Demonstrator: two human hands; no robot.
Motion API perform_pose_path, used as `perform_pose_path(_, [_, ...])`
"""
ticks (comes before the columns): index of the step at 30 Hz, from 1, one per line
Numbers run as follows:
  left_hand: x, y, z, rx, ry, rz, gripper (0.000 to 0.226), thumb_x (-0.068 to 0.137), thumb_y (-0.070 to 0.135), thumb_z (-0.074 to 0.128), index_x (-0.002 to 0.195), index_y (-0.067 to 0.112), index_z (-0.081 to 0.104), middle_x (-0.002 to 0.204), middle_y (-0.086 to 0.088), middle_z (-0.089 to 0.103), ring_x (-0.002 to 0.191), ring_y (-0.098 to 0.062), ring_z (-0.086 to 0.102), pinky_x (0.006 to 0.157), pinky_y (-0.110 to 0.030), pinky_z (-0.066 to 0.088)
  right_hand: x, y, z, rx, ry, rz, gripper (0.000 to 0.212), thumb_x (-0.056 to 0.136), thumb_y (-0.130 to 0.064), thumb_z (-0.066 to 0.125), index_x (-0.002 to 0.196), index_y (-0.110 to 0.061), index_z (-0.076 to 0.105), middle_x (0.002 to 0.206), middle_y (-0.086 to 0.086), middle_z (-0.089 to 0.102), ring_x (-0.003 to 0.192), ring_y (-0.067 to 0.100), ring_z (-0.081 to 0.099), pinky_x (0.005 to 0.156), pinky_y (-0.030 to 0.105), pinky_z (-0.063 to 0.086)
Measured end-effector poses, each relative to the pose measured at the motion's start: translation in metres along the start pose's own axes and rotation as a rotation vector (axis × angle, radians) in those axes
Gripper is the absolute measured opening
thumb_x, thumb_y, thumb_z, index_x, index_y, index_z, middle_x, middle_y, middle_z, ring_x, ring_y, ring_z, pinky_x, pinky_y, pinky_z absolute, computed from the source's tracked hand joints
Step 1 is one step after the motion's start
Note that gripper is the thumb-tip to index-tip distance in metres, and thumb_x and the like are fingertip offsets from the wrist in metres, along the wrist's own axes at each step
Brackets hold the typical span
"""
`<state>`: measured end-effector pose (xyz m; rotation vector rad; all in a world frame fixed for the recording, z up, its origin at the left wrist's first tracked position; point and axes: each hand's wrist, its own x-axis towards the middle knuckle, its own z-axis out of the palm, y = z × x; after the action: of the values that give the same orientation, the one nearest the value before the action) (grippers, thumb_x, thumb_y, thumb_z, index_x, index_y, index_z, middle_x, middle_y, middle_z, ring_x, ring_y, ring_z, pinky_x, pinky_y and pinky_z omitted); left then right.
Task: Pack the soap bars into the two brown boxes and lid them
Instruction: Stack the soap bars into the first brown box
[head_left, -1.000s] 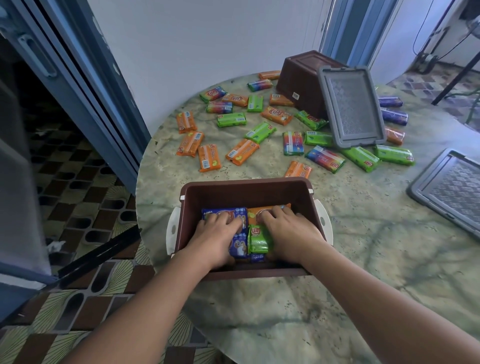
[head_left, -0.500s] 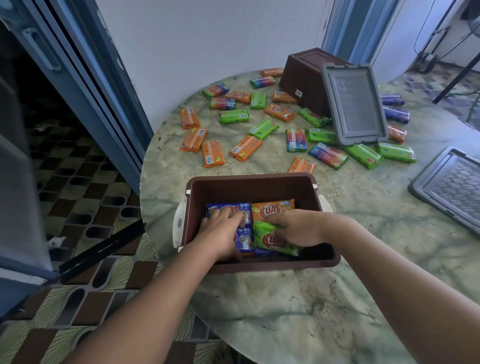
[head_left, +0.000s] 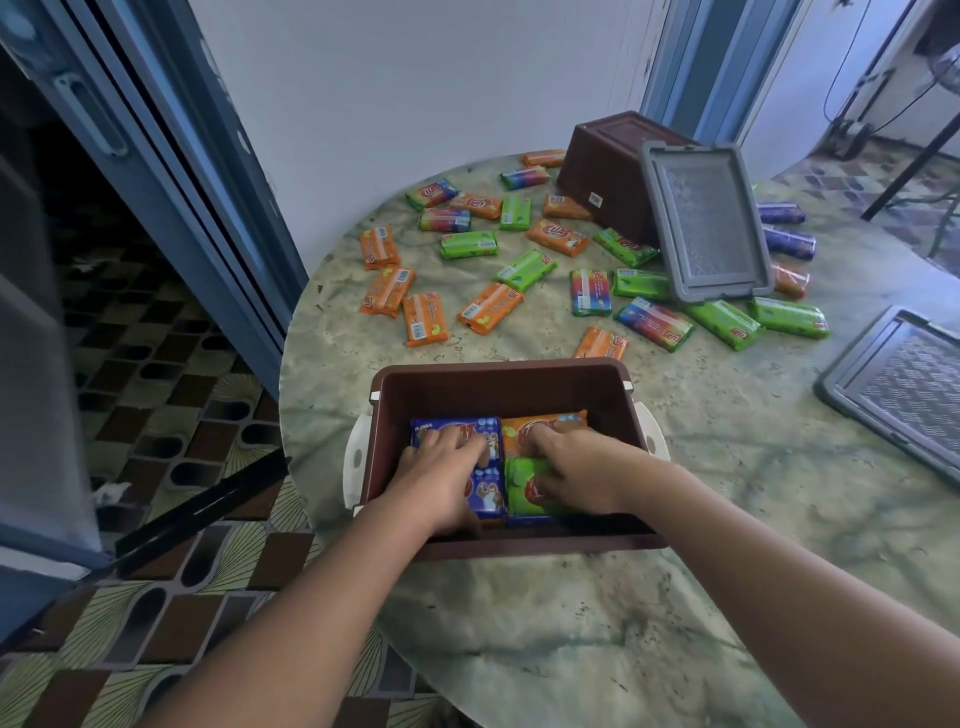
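Observation:
A brown box (head_left: 498, 374) with white side handles stands open on the near part of the round table. Inside lie blue soap bars (head_left: 448, 426), an orange bar (head_left: 545, 422) and a green bar (head_left: 519, 496), side by side. My left hand (head_left: 447, 473) rests flat on the blue bars. My right hand (head_left: 576, 467) presses down on the green bar, its fingertips reaching the orange one. A second brown box (head_left: 608, 171) lies overturned at the back, with a grey lid (head_left: 706, 223) leaning against it.
Several loose soap bars, orange (head_left: 488, 307), green (head_left: 524, 269) and multicoloured (head_left: 654, 323), are scattered across the marbled table (head_left: 727, 519) beyond the near box. Another grey lid (head_left: 904, 384) lies flat at the right. The table's left edge drops to a tiled floor beside blue door frames.
My right hand has set the green bar down flat in the box and now presses on it. The left hand stays on the blue bars.

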<state>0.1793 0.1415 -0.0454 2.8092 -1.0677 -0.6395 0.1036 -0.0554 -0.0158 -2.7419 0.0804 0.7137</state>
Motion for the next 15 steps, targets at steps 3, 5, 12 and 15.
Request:
perform_pose_path(3, [0.0, -0.001, 0.0, 0.001, 0.004, 0.006, 0.075, 0.061, 0.049, 0.09, 0.117, 0.037, 0.043, 0.132, 0.002, 0.04, 0.127, -0.024, 0.036, 0.1, -0.045, 0.038, -0.005, -0.001, 0.013, -0.122, 0.079, -0.052, 0.072, 0.085, -0.051, 0.074, 0.142, -0.029, 0.037, 0.138, 0.005, 0.046, 0.124, 0.031, 0.051, 0.098, 0.048, 0.051])
perform_pose_path(5, [0.0, -0.001, 0.0, 0.0, 0.007, 0.008, 0.074, 0.06, 0.05, 0.09, 0.116, 0.037, 0.043, 0.13, 0.003, 0.04, 0.125, -0.024, 0.037, 0.098, -0.045, 0.038, -0.005, -0.003, 0.019, -0.204, 0.108, -0.065, 0.089, 0.074, -0.052, 0.083, 0.145, -0.028, 0.034, 0.141, 0.005, 0.043, 0.127, 0.031, 0.047, 0.098, 0.046, 0.05])
perform_pose_path(12, [-0.001, -0.001, -0.001, 0.011, 0.001, 0.01, 0.073, 0.061, 0.051, 0.089, 0.116, 0.037, 0.043, 0.129, 0.002, 0.041, 0.124, -0.025, 0.037, 0.098, -0.045, 0.038, -0.004, -0.002, 0.024, -0.332, 0.23, -0.119, 0.069, 0.087, -0.036, 0.073, 0.145, -0.022, 0.039, 0.141, 0.004, 0.045, 0.132, 0.029, 0.043, 0.1, 0.043, 0.044])
perform_pose_path(15, [0.0, -0.001, 0.0, -0.003, 0.007, 0.011, 0.072, 0.061, 0.053, 0.088, 0.114, 0.038, 0.042, 0.129, 0.003, 0.041, 0.124, -0.024, 0.037, 0.098, -0.044, 0.038, -0.002, -0.002, 0.026, -0.271, 0.256, -0.118, 0.066, 0.084, -0.036, 0.075, 0.138, -0.02, 0.04, 0.139, 0.004, 0.048, 0.129, 0.029, 0.046, 0.095, 0.041, 0.046])
